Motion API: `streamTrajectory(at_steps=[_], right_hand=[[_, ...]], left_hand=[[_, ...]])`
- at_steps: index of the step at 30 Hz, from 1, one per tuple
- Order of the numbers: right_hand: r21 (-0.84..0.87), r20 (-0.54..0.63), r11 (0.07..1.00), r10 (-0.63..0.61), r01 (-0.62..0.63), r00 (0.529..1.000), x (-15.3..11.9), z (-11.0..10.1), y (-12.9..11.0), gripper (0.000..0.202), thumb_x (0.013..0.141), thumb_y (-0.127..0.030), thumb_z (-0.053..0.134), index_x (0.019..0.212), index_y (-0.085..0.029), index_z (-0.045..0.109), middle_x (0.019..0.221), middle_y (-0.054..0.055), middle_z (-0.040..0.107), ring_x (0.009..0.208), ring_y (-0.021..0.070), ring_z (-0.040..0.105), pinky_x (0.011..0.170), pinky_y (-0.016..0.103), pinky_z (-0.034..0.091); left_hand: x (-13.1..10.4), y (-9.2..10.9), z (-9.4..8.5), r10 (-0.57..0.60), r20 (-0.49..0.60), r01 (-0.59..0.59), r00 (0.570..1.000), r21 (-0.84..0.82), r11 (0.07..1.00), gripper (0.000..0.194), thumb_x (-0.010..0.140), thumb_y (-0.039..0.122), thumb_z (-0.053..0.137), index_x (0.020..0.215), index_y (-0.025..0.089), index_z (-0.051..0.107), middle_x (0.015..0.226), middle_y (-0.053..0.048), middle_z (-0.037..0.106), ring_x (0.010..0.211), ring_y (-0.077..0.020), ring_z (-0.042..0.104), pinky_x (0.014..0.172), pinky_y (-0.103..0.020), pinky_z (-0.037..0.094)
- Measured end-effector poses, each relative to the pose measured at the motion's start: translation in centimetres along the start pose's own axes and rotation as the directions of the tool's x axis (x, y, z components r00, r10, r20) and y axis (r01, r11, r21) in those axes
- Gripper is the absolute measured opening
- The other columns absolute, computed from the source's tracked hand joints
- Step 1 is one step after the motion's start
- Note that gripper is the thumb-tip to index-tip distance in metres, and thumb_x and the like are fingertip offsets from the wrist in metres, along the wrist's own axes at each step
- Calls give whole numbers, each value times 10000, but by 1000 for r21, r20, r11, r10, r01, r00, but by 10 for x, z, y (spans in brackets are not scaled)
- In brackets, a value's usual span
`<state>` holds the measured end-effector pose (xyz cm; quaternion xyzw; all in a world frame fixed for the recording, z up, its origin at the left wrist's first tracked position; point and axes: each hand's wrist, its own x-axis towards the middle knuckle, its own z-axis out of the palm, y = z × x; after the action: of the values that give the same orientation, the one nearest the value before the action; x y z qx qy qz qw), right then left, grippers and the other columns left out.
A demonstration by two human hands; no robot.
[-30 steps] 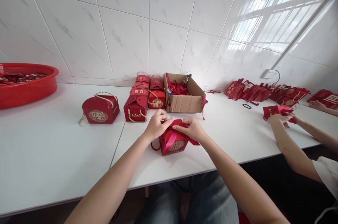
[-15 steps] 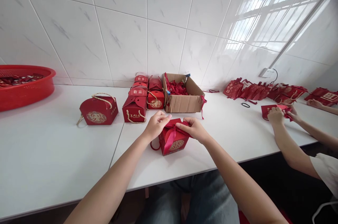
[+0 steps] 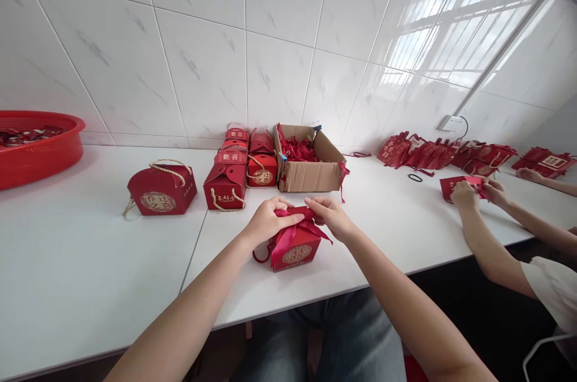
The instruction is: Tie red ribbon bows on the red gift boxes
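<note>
We note a red gift box [image 3: 295,250] of matt card with a gold printed emblem, tied in satiny, faintly shiny red ribbon [image 3: 297,223]. The surface [image 3: 90,262] looks smooth, white, semi-matt. Far wall tiles [image 3: 202,63] are glossy, marbled, reflecting a window. The carton [image 3: 311,175] is plain brown corrugated cardboard. Far left, the basket [image 3: 38,151] is glossy red plastic. Other boxes carry twisted rope handles [image 3: 166,167].

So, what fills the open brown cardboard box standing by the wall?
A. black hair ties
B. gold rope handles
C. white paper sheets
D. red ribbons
D: the cardboard box behind the person's hands is heaped with loose red ribbons that reach above its rim.
</note>
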<state>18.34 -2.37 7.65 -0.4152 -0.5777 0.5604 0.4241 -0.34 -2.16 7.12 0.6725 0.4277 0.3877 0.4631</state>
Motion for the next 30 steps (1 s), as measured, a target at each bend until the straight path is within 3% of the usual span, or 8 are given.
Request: streamTrajectory(at_steps=[5, 9, 14, 23, 27, 30], right_hand=[[270, -70, 962, 53, -32, 996, 0, 7, 12, 511, 666, -484, 726, 549, -193, 322, 519, -71, 301, 474, 62, 275, 474, 237, 213], [387, -66, 920, 92, -60, 994, -1, 8, 22, 449, 661, -441, 738, 567, -184, 382, 518, -62, 366, 471, 67, 314, 471, 231, 226], [423, -39, 901, 119, -92, 992, -1, 7, 26, 401, 679, -425, 730, 587, -181, 426, 518, -49, 416, 472, 74, 336, 478, 231, 249], [392, -84, 919, 77, -38, 993, -4, 5, 31, 429, 701, -497, 692, 611, -190, 406, 544, -48, 412, 486, 82, 340, 492, 237, 278], [292, -152, 954, -26, 70, 988, -9, -5, 36, 313, 776, -509, 617, 837, -210, 549, 672, -28, 504, 580, 104, 450, 572, 241, 361], [316, -115, 941, -88, 121, 989, -15, -21, 42, 382, 795, -480, 575, 1115, -274, 546, 998, 32, 590, 849, 157, 564, 753, 294, 436]], left_hand=[[-1, 1, 2, 15, -20, -15, 1000, 9, 1000, 454, 595, 531, 743, 508, 149, 512, 958, -43, 572, 768, -179, 559, 713, -317, 451], [-1, 2, 3, 35, -16, -34, 999, 35, 999, 483, 609, 537, 727, 484, 156, 458, 936, -45, 565, 775, -179, 550, 752, -327, 447], [-2, 4, 1, 60, 15, -61, 998, 51, 997, 557, 616, 522, 726, 469, 178, 313, 859, -36, 535, 818, -193, 543, 809, -337, 431], [-2, 4, 6, 53, -24, -52, 998, 72, 996, 547, 617, 535, 722, 472, 177, 335, 901, -37, 545, 791, -181, 550, 800, -339, 448], [-1, 5, 7, 85, -29, -85, 996, 23, 996, 495, 643, 494, 722, 491, 186, 365, 941, -56, 610, 886, -214, 571, 854, -351, 432], [-1, 5, 8, 96, -45, -100, 994, -88, 991, 432, 713, 507, 660, 550, 183, 426, 847, -42, 620, 817, -190, 572, 790, -320, 434]])
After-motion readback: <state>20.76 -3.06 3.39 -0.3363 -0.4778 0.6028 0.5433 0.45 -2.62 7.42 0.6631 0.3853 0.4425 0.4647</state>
